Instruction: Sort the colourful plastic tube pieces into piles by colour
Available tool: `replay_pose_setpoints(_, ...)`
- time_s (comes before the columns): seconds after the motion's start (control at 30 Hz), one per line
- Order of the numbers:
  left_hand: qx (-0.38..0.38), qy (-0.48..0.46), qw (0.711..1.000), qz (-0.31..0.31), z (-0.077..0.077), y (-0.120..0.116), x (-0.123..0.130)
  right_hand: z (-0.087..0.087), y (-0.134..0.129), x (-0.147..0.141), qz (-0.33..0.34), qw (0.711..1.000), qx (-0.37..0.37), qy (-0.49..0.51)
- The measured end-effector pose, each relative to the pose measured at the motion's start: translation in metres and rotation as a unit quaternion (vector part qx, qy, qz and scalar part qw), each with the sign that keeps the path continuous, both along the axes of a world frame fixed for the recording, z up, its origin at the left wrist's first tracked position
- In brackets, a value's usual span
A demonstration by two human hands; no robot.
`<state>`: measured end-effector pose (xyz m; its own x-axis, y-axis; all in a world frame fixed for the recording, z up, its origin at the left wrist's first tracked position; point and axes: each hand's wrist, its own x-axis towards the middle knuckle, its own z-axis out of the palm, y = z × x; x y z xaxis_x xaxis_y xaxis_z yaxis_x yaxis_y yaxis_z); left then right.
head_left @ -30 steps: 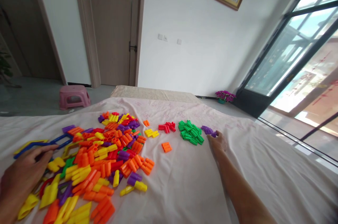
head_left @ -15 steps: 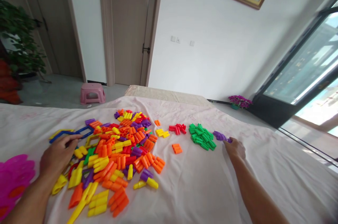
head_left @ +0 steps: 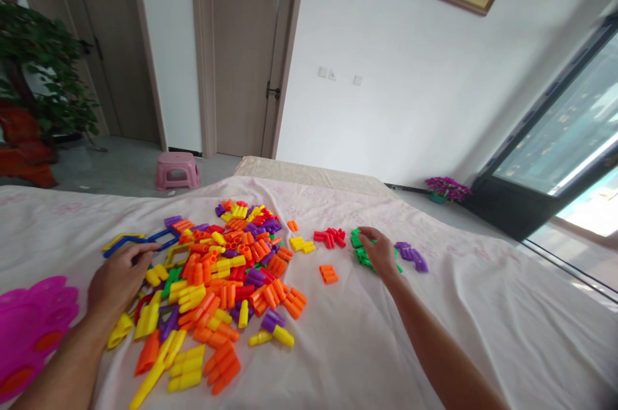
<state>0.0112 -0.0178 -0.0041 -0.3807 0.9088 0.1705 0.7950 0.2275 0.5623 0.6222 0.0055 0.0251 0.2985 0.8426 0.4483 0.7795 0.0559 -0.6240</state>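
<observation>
My left hand (head_left: pixel 113 284) lies at the left edge of a mixed heap of plastic building blocks (head_left: pixel 224 262), its fingertips by a blue hexagonal frame (head_left: pixel 128 242). A gap shows between its thumb and index finger. Over a pile of green blocks (head_left: pixel 363 257) hovers my right hand (head_left: pixel 380 252), covering part of it; the fingers are loosely bent and no block shows in them. Just right of that hand is a short row of purple blocks (head_left: pixel 412 256). Red blocks (head_left: pixel 330 237) lie left of the green pile, and yellow blocks (head_left: pixel 302 244) farther left.
A single orange block (head_left: pixel 329 274) sits between the heap and the green pile. At the left edge is a magenta plastic tray (head_left: pixel 43 313). A pale cloth (head_left: pixel 347 345) covers the surface. Beyond it stand a pink stool (head_left: pixel 177 170) and a door (head_left: pixel 246 56).
My right hand has left the purple blocks and moved left over the green pile. The purple row now lies free of it. My left hand stays by the heap; the view has shifted slightly.
</observation>
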Motion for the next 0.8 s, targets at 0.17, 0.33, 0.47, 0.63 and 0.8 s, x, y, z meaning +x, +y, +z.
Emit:
replay_pose_setpoints(0.17, 0.005, -0.002, 1.000, 0.000, -0.002, 0.001, -0.001, 0.003, 0.028, -0.126, 0.215, 0.976, -0.023, -0.027)
replay_pose_setpoints(0.33, 0.012, -0.010, 1.000, -0.003, -0.002, 0.000, 0.000, 0.003, 0.057, -0.204, 0.286, 0.948, -0.061, -0.121)
replay_pose_setpoints(0.47, 0.024, -0.013, 1.000, -0.005, -0.001, 0.000, 0.001, 0.005, 0.077, -0.225, 0.273, 0.941, -0.069, -0.188)
replay_pose_setpoints(0.63, 0.026, -0.017, 0.999, -0.007, -0.002, 0.000, 0.001, 0.003, 0.086, -0.224, 0.242, 0.942, -0.081, -0.219)
replay_pose_setpoints(0.8, 0.014, -0.017, 1.000, -0.004, 0.002, -0.002, 0.003, -0.005, 0.080, -0.202, 0.236, 0.956, -0.066, -0.162)
